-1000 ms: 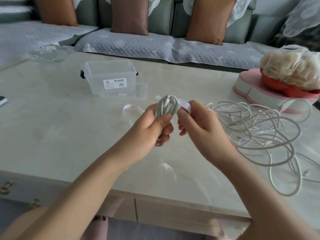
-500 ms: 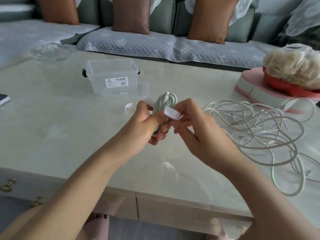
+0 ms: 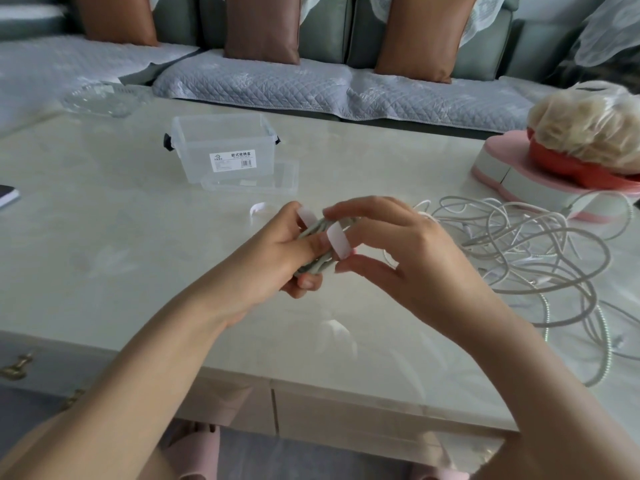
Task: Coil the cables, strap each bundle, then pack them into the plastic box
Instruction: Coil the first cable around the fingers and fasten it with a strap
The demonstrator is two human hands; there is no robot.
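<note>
so the plastic box (image 3: 221,147) sits open beyond your left hand (image 3: 277,258), well apart. That hand grips the coiled bundle (image 3: 313,231), long axis slanting away toward your right; the strap (image 3: 335,243) crosses it, free end nearest your right hand (image 3: 408,258), which pinches it

We are in a home living room. A sofa (image 3: 325,32) with 3 brown cushions (image 3: 263,26) stands behind our coffee table (image 3: 104,230).
</note>
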